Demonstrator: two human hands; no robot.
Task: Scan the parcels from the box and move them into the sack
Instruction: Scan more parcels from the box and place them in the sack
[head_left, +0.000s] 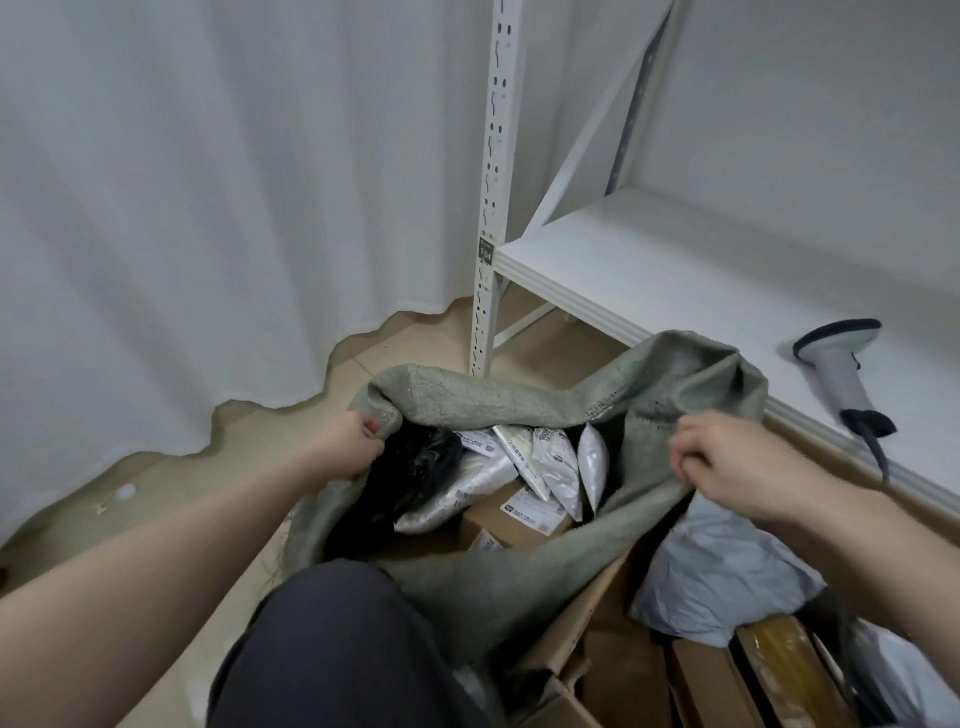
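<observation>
I am watching the sack (519, 410) sagging between box (582, 623) and shelf, parcels (535, 467) piling inside. Left hand (345, 441) and right hand (727, 462) are each clenching its rim; a slipping grip risks spilling them.

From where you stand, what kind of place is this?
Probably a parcel sorting or stock room. A numbered metal shelf holds a barcode scanner, both hands hold open a sack full of labelled parcels, and more wait in a cardboard box.
</observation>
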